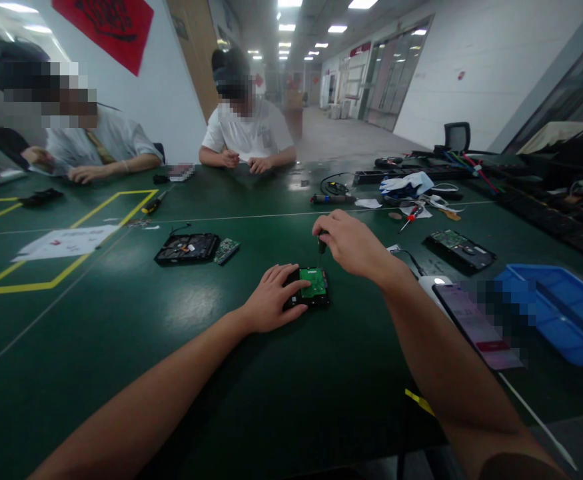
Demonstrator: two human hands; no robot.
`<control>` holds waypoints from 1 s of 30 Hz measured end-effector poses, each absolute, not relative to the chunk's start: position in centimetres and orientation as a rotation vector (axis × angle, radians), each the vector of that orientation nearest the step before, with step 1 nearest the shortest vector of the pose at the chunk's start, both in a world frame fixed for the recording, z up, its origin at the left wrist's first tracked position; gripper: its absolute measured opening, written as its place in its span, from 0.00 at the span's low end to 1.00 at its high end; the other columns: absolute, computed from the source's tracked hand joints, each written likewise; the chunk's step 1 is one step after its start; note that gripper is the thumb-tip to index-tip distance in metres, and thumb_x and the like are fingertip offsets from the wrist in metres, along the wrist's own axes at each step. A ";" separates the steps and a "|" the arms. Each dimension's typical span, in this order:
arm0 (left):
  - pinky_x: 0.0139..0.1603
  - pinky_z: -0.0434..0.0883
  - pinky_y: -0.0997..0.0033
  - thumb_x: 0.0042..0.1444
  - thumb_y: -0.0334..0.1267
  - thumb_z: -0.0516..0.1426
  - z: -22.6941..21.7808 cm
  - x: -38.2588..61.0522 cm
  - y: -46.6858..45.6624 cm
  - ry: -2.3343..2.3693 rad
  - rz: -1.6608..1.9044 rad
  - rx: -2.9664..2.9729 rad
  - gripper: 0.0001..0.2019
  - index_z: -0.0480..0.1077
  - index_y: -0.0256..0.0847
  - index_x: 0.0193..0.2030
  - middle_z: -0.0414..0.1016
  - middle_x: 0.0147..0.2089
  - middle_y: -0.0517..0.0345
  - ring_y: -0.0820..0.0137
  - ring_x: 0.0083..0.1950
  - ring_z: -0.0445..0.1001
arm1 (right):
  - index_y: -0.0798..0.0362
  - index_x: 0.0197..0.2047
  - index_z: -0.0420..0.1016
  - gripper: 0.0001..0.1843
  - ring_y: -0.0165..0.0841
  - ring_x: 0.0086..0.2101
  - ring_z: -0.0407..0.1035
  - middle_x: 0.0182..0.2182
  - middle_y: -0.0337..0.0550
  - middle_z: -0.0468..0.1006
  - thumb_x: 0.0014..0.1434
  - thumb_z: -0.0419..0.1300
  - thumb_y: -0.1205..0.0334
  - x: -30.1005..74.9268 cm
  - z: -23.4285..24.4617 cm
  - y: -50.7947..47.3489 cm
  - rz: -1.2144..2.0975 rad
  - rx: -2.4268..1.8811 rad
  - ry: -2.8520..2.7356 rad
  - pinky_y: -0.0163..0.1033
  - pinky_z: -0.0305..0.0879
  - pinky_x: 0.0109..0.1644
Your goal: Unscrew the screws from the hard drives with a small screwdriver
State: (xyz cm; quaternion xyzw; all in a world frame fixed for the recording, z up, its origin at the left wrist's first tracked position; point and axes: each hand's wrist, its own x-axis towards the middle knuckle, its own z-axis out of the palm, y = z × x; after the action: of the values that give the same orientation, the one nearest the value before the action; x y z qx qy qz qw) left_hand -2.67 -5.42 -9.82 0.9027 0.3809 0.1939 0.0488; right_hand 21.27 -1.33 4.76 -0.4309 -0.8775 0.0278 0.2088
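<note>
1. Hard drive [326, 305]: it lies flat on the green table [121, 373], circuit board [316, 287] upward, straight ahead at twelve o'clock from the wearer.
2. Left hand [275, 297]: at the drive's nine o'clock, palm down, fingers spread, resting over casing and board rather than closed round them.
3. Right hand [351, 243]: at the drive's one o'clock, fingers curled round a screwdriver [322, 245] held upright, pointing down at the far edge; whether its tip is seated is too small to tell.
4. Handling: the drive is probably dense and stiff, liable to slide on the smooth top. The board looks fragile, so the casing's side edges, three and nine o'clock, seem the best hold.
</note>
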 end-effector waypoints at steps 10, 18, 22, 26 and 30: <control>0.75 0.53 0.35 0.66 0.54 0.57 -9.9 -2.7 -5.4 1.164 0.573 2.763 0.28 0.65 0.51 0.70 0.52 0.77 0.46 0.47 0.76 0.54 | 0.56 0.52 0.75 0.12 0.43 0.43 0.71 0.46 0.54 0.77 0.67 0.60 0.65 20.7 4.6 -1.1 -0.035 -1.345 -2.342 0.46 0.65 0.48; 0.75 0.52 0.36 0.67 0.55 0.57 -9.8 -2.6 -5.4 1.178 0.568 2.765 0.27 0.65 0.51 0.70 0.53 0.77 0.46 0.47 0.76 0.54 | 0.53 0.47 0.77 0.08 0.40 0.44 0.71 0.44 0.50 0.78 0.66 0.58 0.67 20.8 5.3 -1.5 0.054 -1.203 -2.408 0.44 0.63 0.51; 0.75 0.52 0.35 0.66 0.53 0.58 -9.7 -2.5 -5.4 1.164 0.593 2.751 0.27 0.66 0.51 0.69 0.54 0.76 0.46 0.46 0.76 0.55 | 0.52 0.46 0.78 0.09 0.40 0.42 0.71 0.43 0.49 0.79 0.69 0.56 0.66 20.8 4.9 -1.3 0.017 -1.270 -2.414 0.44 0.63 0.48; 0.75 0.53 0.35 0.66 0.54 0.58 -9.8 -2.6 -5.4 1.163 0.592 2.759 0.27 0.66 0.50 0.69 0.53 0.76 0.45 0.46 0.75 0.55 | 0.54 0.55 0.76 0.17 0.42 0.47 0.73 0.52 0.52 0.79 0.66 0.56 0.71 20.7 4.6 -1.2 0.005 -1.230 -2.423 0.45 0.65 0.52; 0.75 0.53 0.35 0.65 0.54 0.59 -10.0 -2.6 -5.3 1.163 0.601 2.759 0.28 0.66 0.50 0.69 0.53 0.76 0.46 0.45 0.75 0.55 | 0.57 0.51 0.77 0.12 0.43 0.45 0.73 0.48 0.56 0.80 0.68 0.56 0.65 20.6 4.6 -1.3 -0.037 -1.277 -2.411 0.47 0.65 0.50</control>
State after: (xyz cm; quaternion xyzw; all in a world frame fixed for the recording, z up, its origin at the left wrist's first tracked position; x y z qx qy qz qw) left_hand -2.64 -5.31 -9.99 0.9027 0.3803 0.1965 0.0438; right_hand 20.57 -1.26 4.58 -0.4581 -0.8648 -0.0134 0.2051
